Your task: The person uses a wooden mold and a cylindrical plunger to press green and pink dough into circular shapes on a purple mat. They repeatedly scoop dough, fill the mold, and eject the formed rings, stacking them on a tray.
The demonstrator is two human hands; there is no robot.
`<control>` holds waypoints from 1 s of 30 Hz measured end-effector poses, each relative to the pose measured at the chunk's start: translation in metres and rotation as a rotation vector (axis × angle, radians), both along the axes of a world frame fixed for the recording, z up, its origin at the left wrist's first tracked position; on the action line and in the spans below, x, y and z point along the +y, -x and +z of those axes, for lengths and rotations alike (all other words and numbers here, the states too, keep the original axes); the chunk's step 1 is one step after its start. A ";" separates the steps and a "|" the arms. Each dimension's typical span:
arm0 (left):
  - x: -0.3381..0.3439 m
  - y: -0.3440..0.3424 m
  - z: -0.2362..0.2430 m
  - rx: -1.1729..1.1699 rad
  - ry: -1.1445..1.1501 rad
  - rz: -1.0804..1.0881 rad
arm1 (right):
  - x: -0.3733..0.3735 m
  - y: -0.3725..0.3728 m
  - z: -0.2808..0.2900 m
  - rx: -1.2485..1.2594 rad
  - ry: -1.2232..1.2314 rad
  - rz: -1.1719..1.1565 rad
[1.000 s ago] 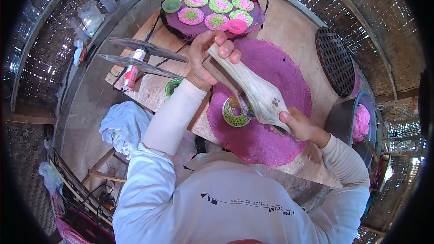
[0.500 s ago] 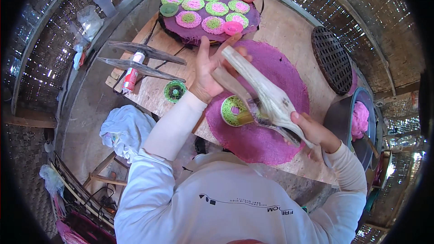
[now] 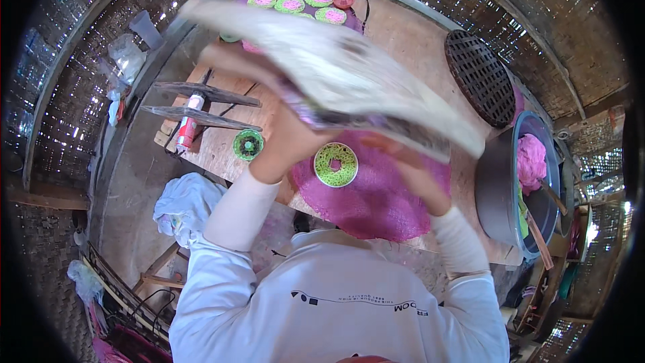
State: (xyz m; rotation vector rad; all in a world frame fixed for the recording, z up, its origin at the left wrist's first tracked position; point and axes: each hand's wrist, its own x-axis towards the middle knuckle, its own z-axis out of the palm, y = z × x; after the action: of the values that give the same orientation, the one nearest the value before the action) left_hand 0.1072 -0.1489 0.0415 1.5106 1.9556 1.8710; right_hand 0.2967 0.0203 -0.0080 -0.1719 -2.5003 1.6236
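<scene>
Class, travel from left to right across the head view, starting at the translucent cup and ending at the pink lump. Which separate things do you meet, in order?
Translucent cup → red-and-white can → small green dish → green lacy disc → dark woven tray → pink lump.

Head-worn wide fisheye, looking down from close above hands (image 3: 403, 156) onto worktable (image 3: 403, 27).
</scene>
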 end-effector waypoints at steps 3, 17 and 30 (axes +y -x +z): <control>-0.025 -0.001 -0.002 -0.363 -0.014 0.081 | -0.030 0.025 -0.020 -0.061 -0.646 0.037; -0.047 -0.011 -0.017 -0.774 -0.203 0.072 | -0.042 0.041 -0.031 0.056 -0.839 -0.031; -0.040 -0.011 -0.014 -0.784 -0.193 0.072 | -0.045 0.029 -0.036 -0.031 -0.741 -0.031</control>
State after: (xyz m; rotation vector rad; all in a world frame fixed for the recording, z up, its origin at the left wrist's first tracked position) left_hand 0.1182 -0.1884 0.0277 0.5544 1.4928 2.2459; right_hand 0.2682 -0.0244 -0.0445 -0.1374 -2.9004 0.5973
